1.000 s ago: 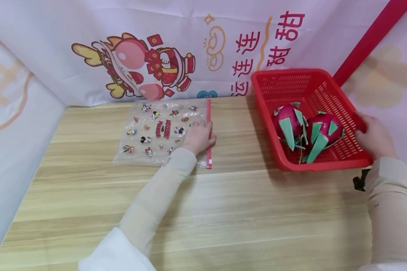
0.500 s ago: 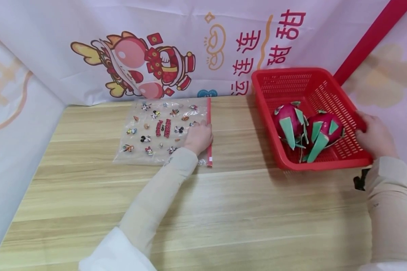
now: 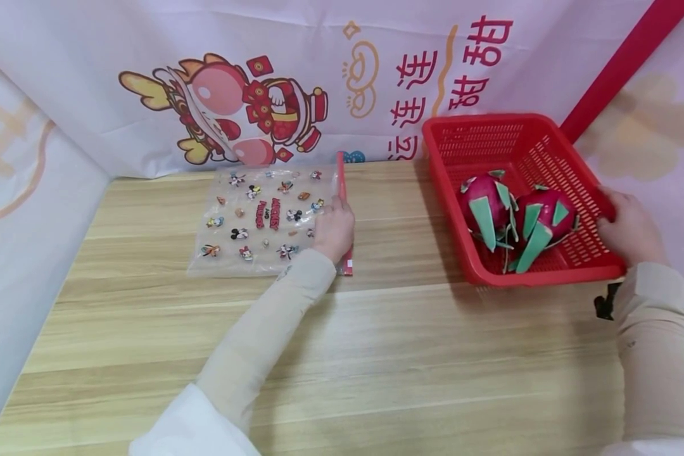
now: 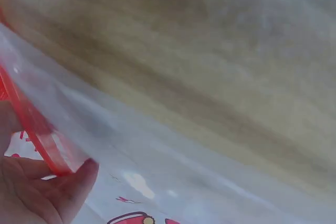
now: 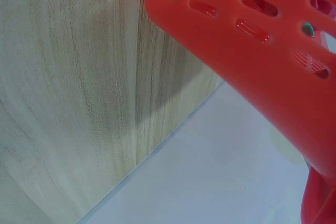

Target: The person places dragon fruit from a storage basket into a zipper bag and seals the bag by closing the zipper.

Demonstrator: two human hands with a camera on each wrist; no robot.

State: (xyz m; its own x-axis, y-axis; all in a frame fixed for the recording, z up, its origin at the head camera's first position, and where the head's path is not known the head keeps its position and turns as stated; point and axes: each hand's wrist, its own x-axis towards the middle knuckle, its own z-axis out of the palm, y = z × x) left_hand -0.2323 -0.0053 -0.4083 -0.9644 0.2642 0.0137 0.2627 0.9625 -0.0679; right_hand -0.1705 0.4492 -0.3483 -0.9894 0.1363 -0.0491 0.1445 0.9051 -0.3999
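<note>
Leftmost on the table (image 3: 433, 367), the bag (image 3: 262, 221) lies printed side up, see-through, its right part covered by the left hand (image 3: 335, 231). That hand pinches the bag's red strip (image 3: 341, 170), whose far end is raised; the left wrist view shows thumb and fingers at the strip, cut off at the frame edge. Right of it, well apart, stands the basket (image 3: 547, 277); whether its base sits flat cannot be told. Two dragon fruits (image 3: 481, 190) lie in it side by side, undersides hidden. At its right rim the right hand (image 3: 633, 228) grips on, fingers partly out of sight; the right wrist view shows only basket wall, table and cloth. Beside that wrist, a black object (image 3: 606, 303) is mostly hidden, identity unclear. Surface: pale wood grain, blurred in the left wrist view. Room: white cloth (image 3: 370, 38) behind, with a sideways cartoon figure (image 3: 222, 107), red characters and, farther right, a red band (image 3: 627, 69).
</note>
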